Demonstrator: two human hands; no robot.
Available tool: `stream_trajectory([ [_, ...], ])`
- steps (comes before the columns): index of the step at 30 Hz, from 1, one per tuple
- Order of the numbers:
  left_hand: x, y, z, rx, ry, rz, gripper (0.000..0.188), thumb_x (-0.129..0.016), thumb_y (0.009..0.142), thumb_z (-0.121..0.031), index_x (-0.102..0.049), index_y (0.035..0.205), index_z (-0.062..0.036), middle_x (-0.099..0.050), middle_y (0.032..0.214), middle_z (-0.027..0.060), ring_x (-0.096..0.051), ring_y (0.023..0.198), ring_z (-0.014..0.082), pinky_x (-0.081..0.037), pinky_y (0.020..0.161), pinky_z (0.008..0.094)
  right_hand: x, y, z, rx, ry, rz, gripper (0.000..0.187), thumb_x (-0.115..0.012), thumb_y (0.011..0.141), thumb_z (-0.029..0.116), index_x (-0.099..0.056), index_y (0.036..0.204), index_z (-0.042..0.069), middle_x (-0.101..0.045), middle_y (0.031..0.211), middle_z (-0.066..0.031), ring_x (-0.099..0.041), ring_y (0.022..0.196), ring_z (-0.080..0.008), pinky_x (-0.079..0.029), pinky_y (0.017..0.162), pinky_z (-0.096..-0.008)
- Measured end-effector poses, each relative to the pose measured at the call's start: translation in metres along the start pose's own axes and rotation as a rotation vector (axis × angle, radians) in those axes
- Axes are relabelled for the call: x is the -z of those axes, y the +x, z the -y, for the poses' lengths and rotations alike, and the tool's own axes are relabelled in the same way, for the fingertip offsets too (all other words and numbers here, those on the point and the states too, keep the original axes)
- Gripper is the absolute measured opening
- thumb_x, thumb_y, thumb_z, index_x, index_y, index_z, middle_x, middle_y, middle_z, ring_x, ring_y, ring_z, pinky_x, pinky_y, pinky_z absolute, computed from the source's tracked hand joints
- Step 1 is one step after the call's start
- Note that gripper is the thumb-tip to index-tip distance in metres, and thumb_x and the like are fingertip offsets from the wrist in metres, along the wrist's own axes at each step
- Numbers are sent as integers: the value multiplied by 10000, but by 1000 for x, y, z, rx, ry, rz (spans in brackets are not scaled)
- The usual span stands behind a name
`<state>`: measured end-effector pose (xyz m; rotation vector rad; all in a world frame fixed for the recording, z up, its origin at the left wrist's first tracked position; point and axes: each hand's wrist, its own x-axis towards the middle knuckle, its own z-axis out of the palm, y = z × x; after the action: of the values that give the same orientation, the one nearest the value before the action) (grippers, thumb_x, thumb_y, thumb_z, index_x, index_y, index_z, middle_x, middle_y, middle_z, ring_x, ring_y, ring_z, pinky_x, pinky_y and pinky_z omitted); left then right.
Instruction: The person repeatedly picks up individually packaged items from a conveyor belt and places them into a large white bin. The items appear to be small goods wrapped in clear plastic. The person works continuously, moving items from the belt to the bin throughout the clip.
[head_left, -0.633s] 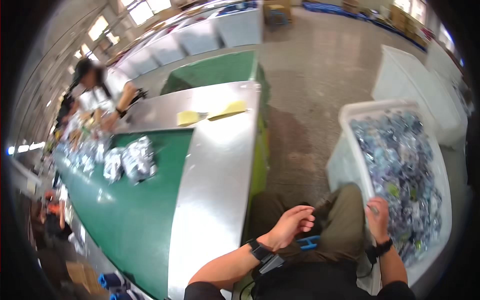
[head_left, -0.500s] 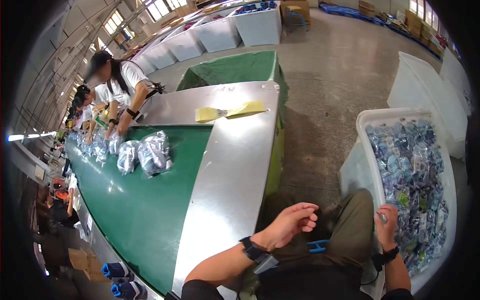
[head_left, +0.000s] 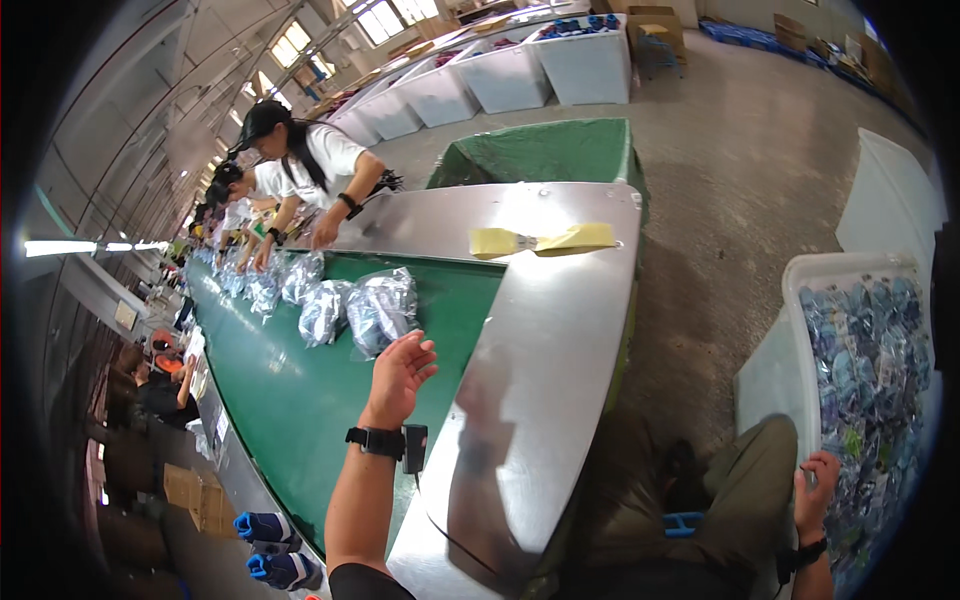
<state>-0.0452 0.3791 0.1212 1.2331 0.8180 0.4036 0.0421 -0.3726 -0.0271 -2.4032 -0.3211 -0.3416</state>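
Observation:
My left hand (head_left: 402,375) reaches out over the green conveyor belt (head_left: 285,395) with nothing in it, fingers apart and slightly bent. Its fingertips are right by the near edge of a clear plastic bag (head_left: 383,308) with something greyish-blue inside; whether they touch it I cannot tell. Close to that bag on the left lies a second bagged item (head_left: 325,312). Down at the right, my right hand (head_left: 815,492) has its fingers curled over the rim of a white bin (head_left: 800,375). Many small bagged bluish items (head_left: 868,370) fill that bin.
A metal ledge (head_left: 560,330) with yellow tape (head_left: 545,240) borders the belt. Behind it stands a green bin (head_left: 535,150). Co-workers (head_left: 310,165) handle bags along the far left. Blue shoes (head_left: 280,570) sit at the belt's near left edge. White bins line the back.
My left hand has swung from above my lap forward and left, over the belt to the nearest bag. My right hand stays at the bin's rim. The view has shifted left.

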Motion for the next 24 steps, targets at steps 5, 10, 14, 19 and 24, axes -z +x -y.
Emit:
stream_trajectory([
  [5, 72, 57, 19, -97, 142, -355, 460, -744, 990, -247, -627, 1381, -35, -731, 1139, 76, -676, 1030, 188, -546, 918, 376, -8, -8, -36, 12, 6, 0, 178, -712, 848, 37, -600, 986, 31, -572, 1207, -160, -549, 1186, -358, -416, 1094, -466],
  [10, 120, 113, 38, -342, 371, -815, 692, -806, 917, -212, -537, 1495, 55, -730, 1186, 171, -690, 981, 225, -559, 903, 376, -18, -15, -78, 82, -70, -14, 201, -698, 862, 1, -594, 1031, 33, -555, 1262, -179, -541, 1235, -355, -393, 1129, -471],
  [14, 137, 133, 31, -214, 236, -788, 783, -814, 950, -334, -492, 1557, 41, -712, 1097, 143, -661, 828, 214, -545, 653, 360, -18, -19, -87, 3, -137, 68, 178, -681, 893, 53, -558, 1018, 27, -532, 1239, -184, -525, 1219, -366, -381, 1116, -472],
  [19, 130, 141, 31, -2, 191, -598, 933, -817, 940, -398, -386, 1648, 32, -658, 935, 59, -547, 636, 146, -365, 455, 302, -13, -19, -69, 4, -133, 54, 175, -680, 891, 75, -539, 984, 27, -518, 1220, -189, -520, 1195, -371, -391, 1093, -473],
  [24, 125, 129, 33, 35, 169, -438, 474, -783, 896, -257, -631, 1271, -8, -581, 791, 2, -478, 542, 111, -323, 439, 271, -13, -14, -47, 12, -214, 49, 181, -685, 875, 63, -538, 971, 16, -517, 1210, -207, -528, 1185, -393, -404, 1088, -481],
])
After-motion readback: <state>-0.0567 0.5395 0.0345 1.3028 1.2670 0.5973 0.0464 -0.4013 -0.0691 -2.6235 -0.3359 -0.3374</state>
